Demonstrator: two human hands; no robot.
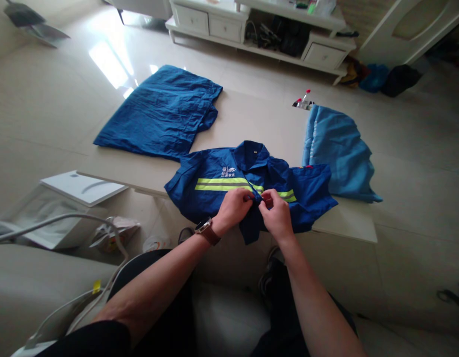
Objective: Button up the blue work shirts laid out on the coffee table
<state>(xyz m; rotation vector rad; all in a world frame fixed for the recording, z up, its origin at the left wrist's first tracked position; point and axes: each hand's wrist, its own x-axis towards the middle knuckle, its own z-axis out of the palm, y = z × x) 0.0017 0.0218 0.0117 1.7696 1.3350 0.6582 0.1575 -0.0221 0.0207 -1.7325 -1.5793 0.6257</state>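
Note:
A dark blue work jacket (218,198) with a yellow-green reflective stripe and white chest print lies front up, its collar pointing away from me. Its lower part hangs over the near table edge. My left hand (235,208), with a watch on the wrist, pinches the front opening just below the stripe. Close beside it, my right hand (276,213) grips the other side of the same opening, fingers closed. Whatever small part of the placket sits between the fingertips is hidden. The jacket's sleeve (311,191) spreads to the right.
Folded blue cloth (158,111) lies at the table's far left, and a lighter blue cloth (337,148) at its right end. Small red-capped bottles (304,101) stand by the far edge. A white box (84,188) and a grey cable (84,216) are at left; a white cabinet (222,29) stands beyond.

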